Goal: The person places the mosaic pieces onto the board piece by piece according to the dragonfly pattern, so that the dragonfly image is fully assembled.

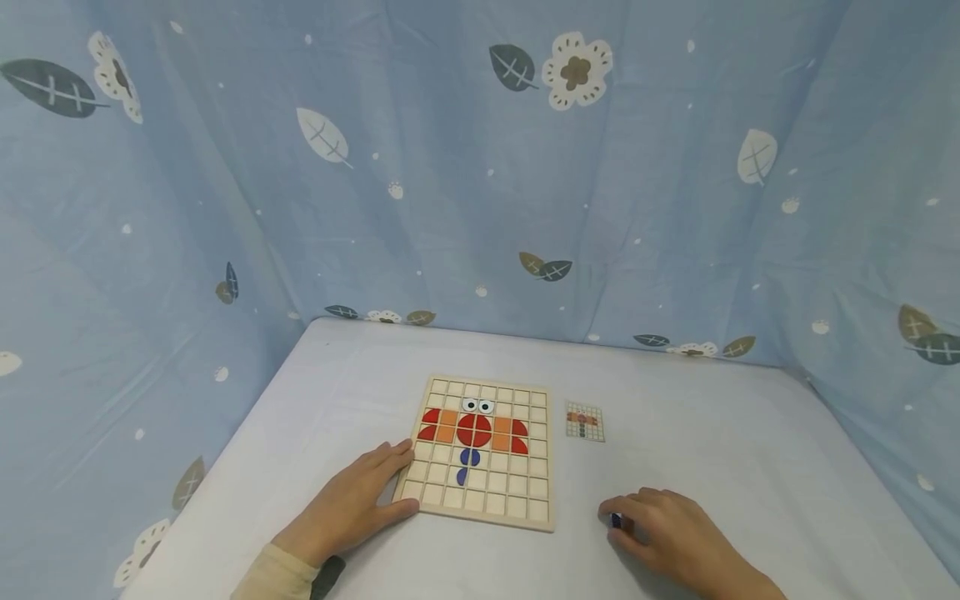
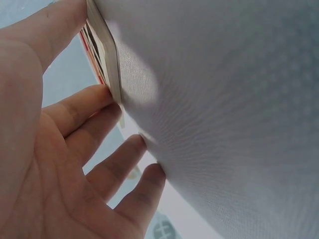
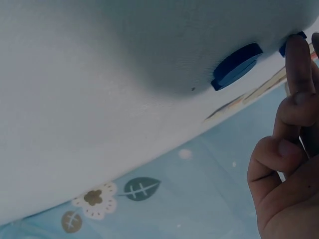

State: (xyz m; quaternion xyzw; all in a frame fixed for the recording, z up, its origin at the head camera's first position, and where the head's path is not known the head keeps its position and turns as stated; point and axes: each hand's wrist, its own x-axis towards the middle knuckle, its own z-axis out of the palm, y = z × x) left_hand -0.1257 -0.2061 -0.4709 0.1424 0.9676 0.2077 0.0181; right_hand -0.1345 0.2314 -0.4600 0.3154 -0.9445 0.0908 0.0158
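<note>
A square wooden grid board (image 1: 517, 505) lies on the white table, bearing a figure of red, orange and blue pieces with two eye tiles (image 1: 477, 406). Two blue half-circle pieces side by side (image 1: 470, 457) and one more below (image 1: 462, 476) sit in its cells. My left hand (image 1: 352, 500) rests at the board's left edge, thumb by the near corner, fingers fairly straight. To the right of the board, my right hand (image 1: 667, 533) pinches a small blue piece (image 3: 283, 50) close over the table. Another blue half-circle piece (image 3: 237, 67) lies under that hand.
A small pattern card (image 1: 585, 421) with a printed grid figure lies right of the board. Blue curtain fabric (image 1: 450, 167) with leaves and flowers surrounds the table at the back and sides. The white tabletop (image 1: 712, 433) stretches out past the card.
</note>
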